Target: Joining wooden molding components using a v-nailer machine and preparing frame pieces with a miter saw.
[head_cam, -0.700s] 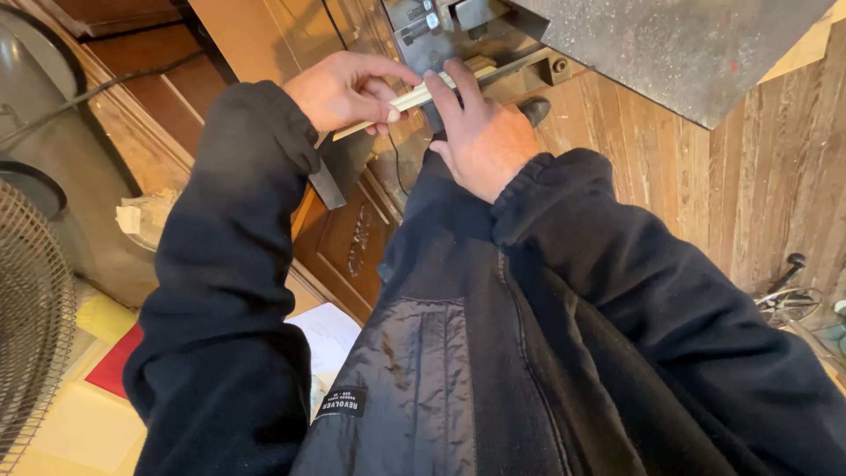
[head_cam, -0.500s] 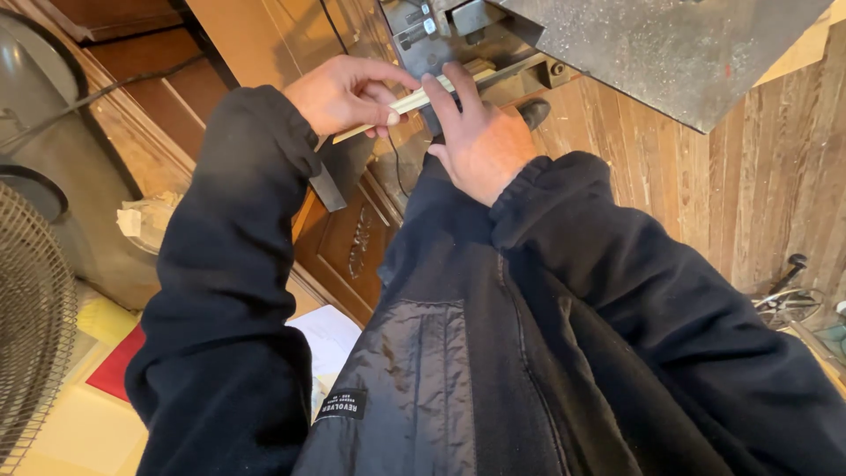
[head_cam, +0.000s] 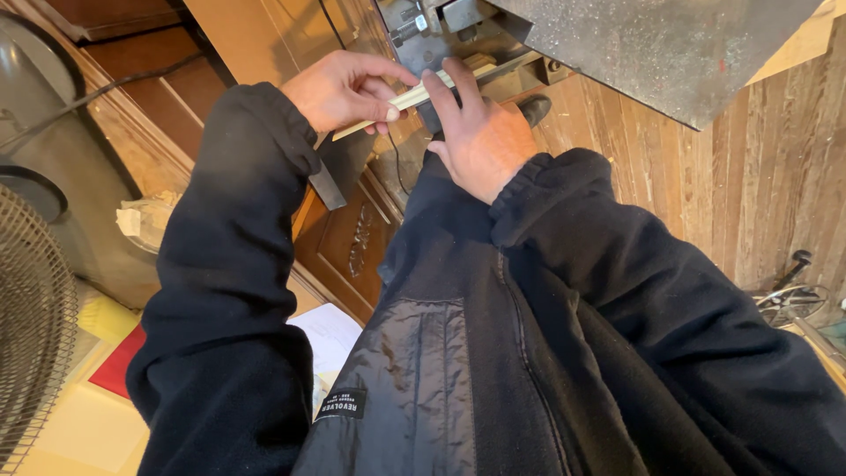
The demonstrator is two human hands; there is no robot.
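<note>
The left hand (head_cam: 339, 88) pinches the near end of a pale wooden strip (head_cam: 414, 97) — its grip closed on it; the right hand (head_cam: 480, 132) presses the strip against the grey machine (head_cam: 652, 44), far right.

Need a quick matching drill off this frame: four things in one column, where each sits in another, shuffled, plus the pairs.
Things:
1. left hand
2. right hand
3. pale strip
4. wire fan guard

Places:
A. far left edge of the picture
B. pinching the strip's near end
C. fingers pressed on the strip by the grey machine
D. running between both hands into the machine

Pairs: 1-B, 2-C, 3-D, 4-A
</note>
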